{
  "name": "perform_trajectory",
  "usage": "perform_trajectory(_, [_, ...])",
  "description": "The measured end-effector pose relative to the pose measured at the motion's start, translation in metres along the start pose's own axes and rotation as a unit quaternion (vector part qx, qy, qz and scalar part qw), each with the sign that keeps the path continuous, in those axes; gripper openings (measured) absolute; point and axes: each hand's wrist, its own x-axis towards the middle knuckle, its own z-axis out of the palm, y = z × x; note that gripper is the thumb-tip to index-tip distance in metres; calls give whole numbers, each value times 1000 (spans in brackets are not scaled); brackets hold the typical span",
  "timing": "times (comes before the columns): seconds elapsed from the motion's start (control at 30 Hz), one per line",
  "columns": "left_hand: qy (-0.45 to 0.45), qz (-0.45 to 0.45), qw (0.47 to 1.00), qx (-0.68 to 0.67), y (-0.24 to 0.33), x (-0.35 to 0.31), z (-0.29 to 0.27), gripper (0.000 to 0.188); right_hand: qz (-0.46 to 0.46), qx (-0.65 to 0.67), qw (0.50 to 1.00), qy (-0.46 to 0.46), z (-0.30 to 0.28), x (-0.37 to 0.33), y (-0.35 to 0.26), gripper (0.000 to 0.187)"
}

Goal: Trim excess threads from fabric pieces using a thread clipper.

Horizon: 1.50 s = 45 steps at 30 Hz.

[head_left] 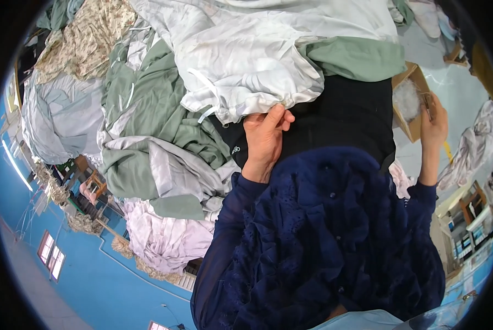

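Observation:
A large white cloth (246, 60) with a gathered edge and narrow white ties spreads over my lap, which is covered in black. My left hand (265, 135) pinches its near edge between thumb and fingers. A sage-green cloth part (356, 58) lies beside it on the right. To the right, my right hand (434, 121) is raised with closed fingers around a small, narrow dark tool (427, 104), too small to make out fully. It is next to an open cardboard box (417, 124) holding white fluffy scraps (406, 100).
Heaped green and pale grey cloth (158, 110) lies close on my left, with a floral beige cloth (87, 41) behind and pale pink cloth (164, 236) nearer. A crumpled printed cloth (474, 148) lies on the floor at far right. A blue wall (109, 286) stands at left.

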Motion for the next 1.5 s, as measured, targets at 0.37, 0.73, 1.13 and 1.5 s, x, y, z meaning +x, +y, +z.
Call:
perform_trajectory(0.37, [0, -35, 995, -95, 13, -9, 15, 15, -229, 408, 850, -242, 93, 5, -194, 37])
perform_trajectory(0.73, [139, 36, 988, -53, 20, -7, 13, 15, -296, 305, 903, -65, 75, 8, -192, 27])
perform_trajectory(1.13, [79, 5, 985, -156, 31, -4, -4, 12, -317, 310, 896, -24, 80, 3, -194, 28])
perform_trajectory(1.5, [85, 77, 984, -135, 40, -8, -15, 10, -259, 289, 917, -91, 83, 2, -187, 21])
